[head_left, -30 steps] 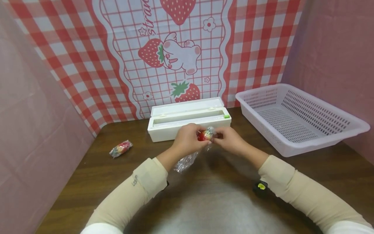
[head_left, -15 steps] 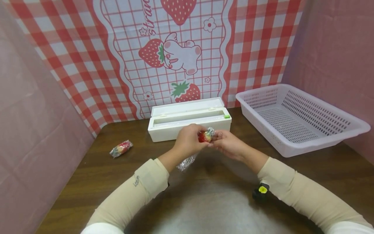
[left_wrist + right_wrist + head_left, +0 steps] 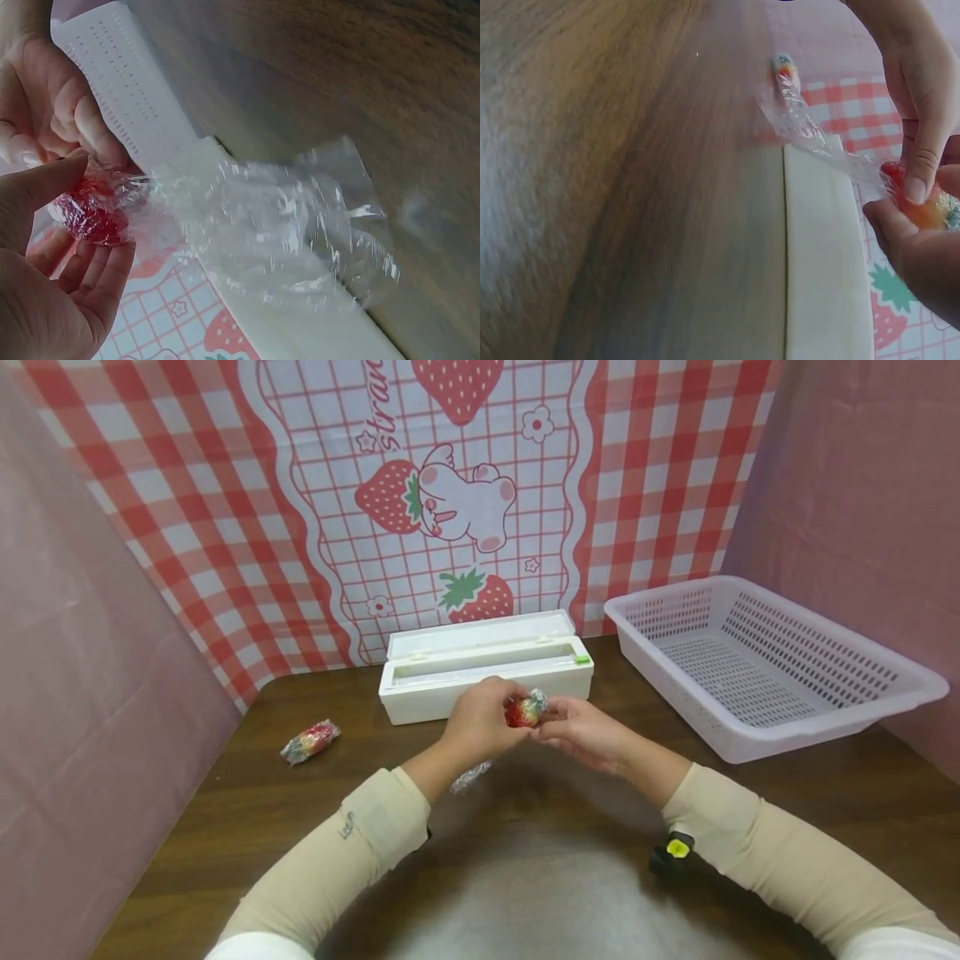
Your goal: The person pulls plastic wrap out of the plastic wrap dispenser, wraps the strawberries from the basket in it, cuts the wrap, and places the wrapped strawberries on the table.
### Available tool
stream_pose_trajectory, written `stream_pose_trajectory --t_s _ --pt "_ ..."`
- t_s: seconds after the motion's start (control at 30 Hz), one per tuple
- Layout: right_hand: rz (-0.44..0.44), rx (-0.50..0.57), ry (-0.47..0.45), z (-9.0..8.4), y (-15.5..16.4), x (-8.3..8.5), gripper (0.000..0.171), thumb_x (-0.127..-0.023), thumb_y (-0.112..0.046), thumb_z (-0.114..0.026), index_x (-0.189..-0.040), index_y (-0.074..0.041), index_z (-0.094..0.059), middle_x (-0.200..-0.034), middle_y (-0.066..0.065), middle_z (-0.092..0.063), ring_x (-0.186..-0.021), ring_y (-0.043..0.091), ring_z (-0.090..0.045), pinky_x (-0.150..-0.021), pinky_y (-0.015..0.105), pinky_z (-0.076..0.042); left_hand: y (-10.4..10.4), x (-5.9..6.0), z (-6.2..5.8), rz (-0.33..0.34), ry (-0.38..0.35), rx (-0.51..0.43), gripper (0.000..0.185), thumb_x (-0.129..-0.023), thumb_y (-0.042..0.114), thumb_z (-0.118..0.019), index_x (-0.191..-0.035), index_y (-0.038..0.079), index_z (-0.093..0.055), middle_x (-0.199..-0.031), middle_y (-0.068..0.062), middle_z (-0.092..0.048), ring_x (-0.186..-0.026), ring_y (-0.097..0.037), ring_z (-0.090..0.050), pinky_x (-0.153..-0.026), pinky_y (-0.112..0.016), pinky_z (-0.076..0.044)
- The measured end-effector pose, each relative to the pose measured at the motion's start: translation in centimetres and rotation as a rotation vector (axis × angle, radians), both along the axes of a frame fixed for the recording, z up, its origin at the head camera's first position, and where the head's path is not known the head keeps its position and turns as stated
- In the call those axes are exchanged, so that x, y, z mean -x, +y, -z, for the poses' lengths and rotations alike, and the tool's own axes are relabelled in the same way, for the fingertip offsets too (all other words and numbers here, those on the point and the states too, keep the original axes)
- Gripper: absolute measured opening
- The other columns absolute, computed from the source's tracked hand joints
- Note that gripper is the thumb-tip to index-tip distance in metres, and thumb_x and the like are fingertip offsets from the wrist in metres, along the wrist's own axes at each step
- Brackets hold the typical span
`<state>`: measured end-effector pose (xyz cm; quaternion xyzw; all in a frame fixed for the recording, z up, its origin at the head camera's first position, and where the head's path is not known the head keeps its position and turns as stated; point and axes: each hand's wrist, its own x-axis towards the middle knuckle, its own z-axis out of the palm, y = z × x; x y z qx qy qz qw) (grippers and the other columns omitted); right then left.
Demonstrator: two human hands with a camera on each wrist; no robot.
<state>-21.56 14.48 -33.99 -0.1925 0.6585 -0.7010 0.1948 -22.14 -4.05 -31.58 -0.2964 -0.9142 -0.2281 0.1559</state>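
A small red, yellow and green piece in cling film (image 3: 527, 711) is held up between the two hands in the head view. My left hand (image 3: 483, 717) grips its red end, thumb on one side and fingers on the other, as the left wrist view shows. My right hand (image 3: 588, 732) has thumb and fingertips around the piece from the other side. From the red end a loose crinkled tail of cling film (image 3: 285, 232) trails away, partly hidden behind the left hand in the head view. A similar wrapped piece (image 3: 311, 742) lies on the table at left.
Behind the hands stands a long white cling film box (image 3: 487, 687), lid up, with a green tab (image 3: 582, 659). A white perforated basket (image 3: 780, 737) stands at right. A strawberry-print cloth (image 3: 322, 460) backs the brown table (image 3: 517, 877).
My right hand has shifted slightly down and left beneath the wrapped piece, its palm turning upward. Less of the loose film tail shows below the left hand. The left hand has stayed nearly still.
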Motion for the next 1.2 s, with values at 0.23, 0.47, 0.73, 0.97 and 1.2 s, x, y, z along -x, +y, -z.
stream_pose_trajectory --t_s 0.23,0.47,0.73,0.97,1.2 --pt "0.144 0.034 -0.028 -0.5 0.6 0.0 0.044 -0.093 0.004 -0.054 -0.131 0.022 -0.039 -0.111 0.01 -0.061 -0.096 0.014 -0.065 -0.09 0.03 -0.052 -0.6 0.2 -0.1 0.061 0.037 0.027 0.042 -0.069 0.018 -0.089 -0.104 0.007 -0.07 -0.099 -0.005 -0.067 -0.09 -0.018 -0.061 -0.084 -0.031 -0.052" --pt "0.196 0.045 -0.016 -0.7 0.9 -0.1 0.04 -0.092 0.003 -0.057 -0.126 0.021 -0.045 -0.103 0.007 -0.063 -0.09 0.014 -0.066 -0.085 0.029 -0.055 -0.7 0.3 0.0 0.096 0.053 0.057 0.04 -0.066 0.01 -0.089 -0.102 0.007 -0.072 -0.098 -0.005 -0.069 -0.093 -0.021 -0.062 -0.087 -0.035 -0.05" --pt "0.222 0.031 -0.014 -0.4 0.8 -0.1 0.033 -0.092 0.002 -0.061 -0.119 0.017 -0.052 -0.099 0.008 -0.064 -0.089 0.016 -0.066 -0.086 0.034 -0.055 -0.6 0.1 0.2 0.108 0.053 0.037 0.041 -0.066 0.009 -0.089 -0.103 0.006 -0.073 -0.098 -0.004 -0.069 -0.093 -0.02 -0.062 -0.087 -0.034 -0.049" --pt "0.269 0.093 -0.038 -0.5 0.5 -0.1 0.023 -0.092 0.005 -0.058 -0.111 0.016 -0.056 -0.096 0.009 -0.063 -0.086 0.016 -0.066 -0.083 0.03 -0.055 -1.3 0.5 -0.4 0.136 -0.007 -0.022 0.056 -0.067 0.013 -0.09 -0.118 0.006 -0.068 -0.114 -0.008 -0.067 -0.108 -0.024 -0.058 -0.097 -0.037 -0.045" --pt "0.367 0.166 -0.029 -0.9 1.0 0.2 0.016 -0.09 0.009 -0.058 -0.106 0.013 -0.058 -0.094 0.007 -0.063 -0.084 0.015 -0.065 -0.083 0.029 -0.055 -3.9 0.2 -2.8 -0.1 -0.173 -0.322 0.03 -0.082 0.011 -0.076 -0.11 0.004 -0.071 -0.102 -0.01 -0.07 -0.089 -0.022 -0.064 -0.073 -0.034 -0.054"
